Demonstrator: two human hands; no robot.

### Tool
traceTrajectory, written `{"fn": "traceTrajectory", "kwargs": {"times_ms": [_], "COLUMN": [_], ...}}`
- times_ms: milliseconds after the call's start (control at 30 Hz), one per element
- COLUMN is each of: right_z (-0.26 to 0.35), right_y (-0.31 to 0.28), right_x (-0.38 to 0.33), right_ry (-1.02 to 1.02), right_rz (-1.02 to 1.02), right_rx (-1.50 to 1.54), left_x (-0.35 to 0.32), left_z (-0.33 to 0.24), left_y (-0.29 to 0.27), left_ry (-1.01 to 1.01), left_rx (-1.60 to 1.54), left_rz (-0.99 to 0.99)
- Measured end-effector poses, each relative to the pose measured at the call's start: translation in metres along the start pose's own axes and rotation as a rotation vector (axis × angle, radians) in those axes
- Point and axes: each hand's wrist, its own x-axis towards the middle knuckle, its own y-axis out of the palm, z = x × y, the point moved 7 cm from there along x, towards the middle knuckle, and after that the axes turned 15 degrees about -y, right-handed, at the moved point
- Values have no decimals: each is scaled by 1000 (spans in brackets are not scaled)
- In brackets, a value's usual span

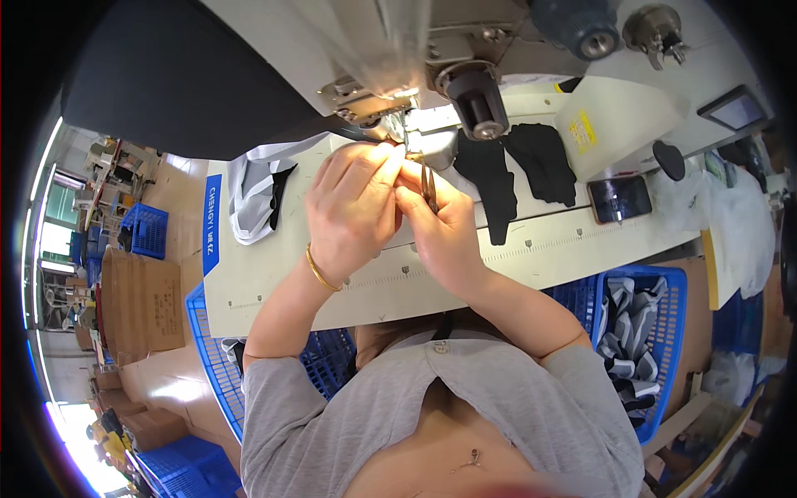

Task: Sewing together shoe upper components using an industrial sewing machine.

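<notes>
Both hands meet under the lit needle area of the sewing machine (pixel 390 104). My left hand (pixel 353 195) is closed, its fingertips pinched together close to the needle; whatever they hold is too small or hidden to make out. A gold bangle (pixel 320 270) circles that wrist. My right hand (pixel 444 236) is closed around dark tweezers (pixel 428 187), their points angled up toward the machine. Its fingertips touch or nearly touch those of my left hand, which partly hides them. Black fabric pieces (pixel 490 187) lie just right of my right hand.
White-and-black fabric (pixel 253 199) lies left on the sewing table (pixel 357 295). A phone (pixel 620 199) rests at its right, near clear plastic bags (pixel 735 220). A blue basket (pixel 677 332) of grey-and-black pieces stands below right; another blue basket (pixel 207 340) is below left.
</notes>
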Motion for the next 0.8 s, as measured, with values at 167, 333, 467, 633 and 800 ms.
{"fn": "traceTrajectory", "kwargs": {"times_ms": [167,333,467,633,800], "right_z": [5,3,5,5,7], "right_y": [3,6,7,7,9], "right_x": [-2,-3,-2,-1,0], "right_ry": [49,61,74,76,44], "right_rz": [34,67,78,81,93], "right_rx": [22,32,20,1,13], "left_x": [0,-5,-4,-3,-3], "left_z": [-1,4,6,7,8], "left_y": [-3,-1,-1,1,1], "left_ry": [-30,-42,-47,-49,-54], "left_rx": [-22,-24,-38,-43,-48], "left_rz": [29,18,15,23,39]}}
